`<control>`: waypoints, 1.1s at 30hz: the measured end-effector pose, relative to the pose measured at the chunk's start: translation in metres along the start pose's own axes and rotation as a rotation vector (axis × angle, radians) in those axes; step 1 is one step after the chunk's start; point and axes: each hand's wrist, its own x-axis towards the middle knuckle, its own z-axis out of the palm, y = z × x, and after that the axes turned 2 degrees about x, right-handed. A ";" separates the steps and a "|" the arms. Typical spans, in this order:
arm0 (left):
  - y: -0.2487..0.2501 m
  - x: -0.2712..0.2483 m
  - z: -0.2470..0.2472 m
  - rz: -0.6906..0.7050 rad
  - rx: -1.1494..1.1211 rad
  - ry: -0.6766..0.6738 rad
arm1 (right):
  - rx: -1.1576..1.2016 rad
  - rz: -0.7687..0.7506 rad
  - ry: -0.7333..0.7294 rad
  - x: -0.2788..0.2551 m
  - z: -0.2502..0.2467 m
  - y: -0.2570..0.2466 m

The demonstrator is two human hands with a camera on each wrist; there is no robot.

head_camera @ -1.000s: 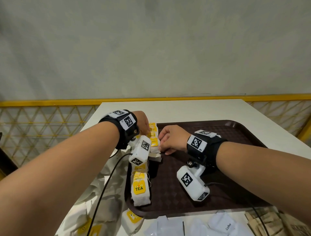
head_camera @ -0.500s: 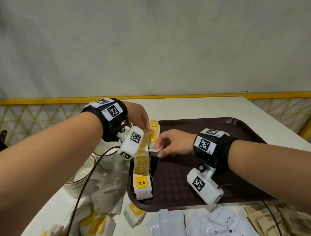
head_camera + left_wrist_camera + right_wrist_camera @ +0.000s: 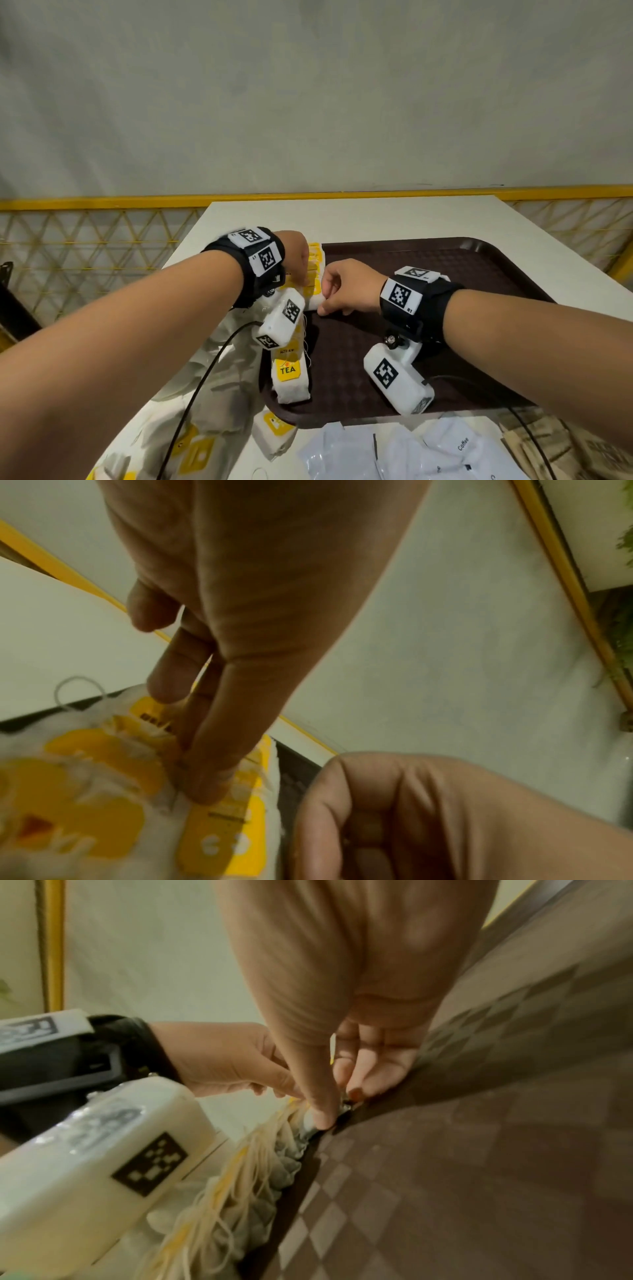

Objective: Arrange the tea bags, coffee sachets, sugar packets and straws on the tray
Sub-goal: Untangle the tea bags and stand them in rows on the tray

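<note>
A row of white tea bags with yellow tags lies along the left side of the dark brown tray; its nearest bag reads TEA. My left hand is down on the middle of the row, thumb and forefinger meeting on one tea bag. My right hand is at the row's right edge, its thumb and curled fingers pinching a tea bag's edge against the tray floor. The left wrist camera hides part of the row.
Loose tea bags lie on the white table left of and in front of the tray. White coffee sachets and brown packets sit at the near edge. A yellow railing runs behind the table.
My left hand, lifted above the row half a second ago, has come back down onto the tea bags. My right hand has stayed at the row's right edge.
</note>
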 end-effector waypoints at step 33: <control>-0.015 0.020 -0.014 -0.145 -0.073 0.065 | 0.191 0.191 0.240 0.050 -0.007 0.001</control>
